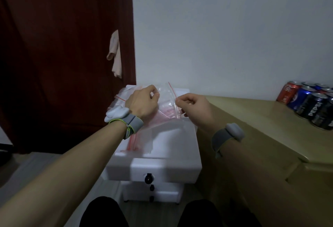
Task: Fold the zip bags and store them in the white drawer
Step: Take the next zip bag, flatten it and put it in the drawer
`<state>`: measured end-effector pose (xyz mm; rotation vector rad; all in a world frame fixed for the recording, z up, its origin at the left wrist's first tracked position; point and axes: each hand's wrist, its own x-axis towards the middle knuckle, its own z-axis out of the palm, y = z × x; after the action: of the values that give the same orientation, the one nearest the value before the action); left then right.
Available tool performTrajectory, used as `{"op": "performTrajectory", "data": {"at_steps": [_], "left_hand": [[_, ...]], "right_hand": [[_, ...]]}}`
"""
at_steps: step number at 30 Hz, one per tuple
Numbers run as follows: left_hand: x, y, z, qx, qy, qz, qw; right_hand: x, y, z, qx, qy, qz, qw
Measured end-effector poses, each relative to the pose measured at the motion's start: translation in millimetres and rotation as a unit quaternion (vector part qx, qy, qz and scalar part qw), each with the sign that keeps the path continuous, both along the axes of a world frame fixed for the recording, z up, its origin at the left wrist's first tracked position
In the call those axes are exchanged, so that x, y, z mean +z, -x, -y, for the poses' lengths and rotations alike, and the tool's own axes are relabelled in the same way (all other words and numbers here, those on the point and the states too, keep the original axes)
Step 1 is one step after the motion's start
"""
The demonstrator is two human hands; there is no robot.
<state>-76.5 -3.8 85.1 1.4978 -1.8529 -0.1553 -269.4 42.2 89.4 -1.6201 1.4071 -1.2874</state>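
Pale wall (234, 28) is filling the background ahead of us, with a dark red wardrobe (63, 46) standing to the left and a beige cloth (115, 55) hanging at its right edge. From the head view we are looking down at a small white drawer unit (153, 165) with black knobs on its fronts, and beside it on the right a tan cabinet (261, 122) is carrying a cluster of cola cans (310, 104) at its far right corner.

We are holding both hands above the top of the white unit. Our left hand (142, 100) is curling its fingers closed, pinching one side of a clear zip bag (167, 98) with a red seal line. Our right hand (194, 109) is pinching the opposite edge of the same bag between thumb and fingers, so the bag is hanging stretched between the two hands, just above the far half of the unit's top. Under it, more zip bags (122, 97) are lying in a loose pile toward the far left corner of the top, and others (140, 143) are lying nearer the front edge, below our left wrist. We are wearing grey wristbands (227, 136) on both forearms.
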Motion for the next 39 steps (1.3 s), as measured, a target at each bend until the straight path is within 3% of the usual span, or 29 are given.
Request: {"op": "performTrajectory", "data": {"at_steps": [2,7,15,19,23,27,34,39], "left_hand": [[-3,0,-3,0.008,-0.018,0.007,1.0],[-13,-4,-8,-0.014,-0.094,0.033,0.995],[-25,-2,-15,-0.031,-0.115,-0.024,0.993],[-27,6,-26,-0.102,-0.203,-0.116,0.967],[-32,11,-33,-0.149,-0.297,-0.142,0.932],[-30,11,-34,-0.156,-0.306,-0.222,0.912],[-27,5,-31,-0.147,-0.314,-0.19,0.918],[-29,-2,-30,-0.145,-0.313,-0.2,0.917]], "right_hand": [[-5,2,-1,-0.001,-0.002,-0.024,1.0],[-12,7,-6,0.047,-0.066,0.034,0.996],[-24,6,-10,0.059,-0.106,0.067,0.99],[-31,1,-12,0.054,-0.132,0.059,0.988],[-38,-5,-15,0.052,-0.14,0.051,0.987],[-40,-8,-17,0.059,-0.146,0.051,0.986],[-47,-14,-16,0.093,-0.171,0.031,0.98],[-50,-16,-14,0.099,-0.201,0.076,0.972]]}}
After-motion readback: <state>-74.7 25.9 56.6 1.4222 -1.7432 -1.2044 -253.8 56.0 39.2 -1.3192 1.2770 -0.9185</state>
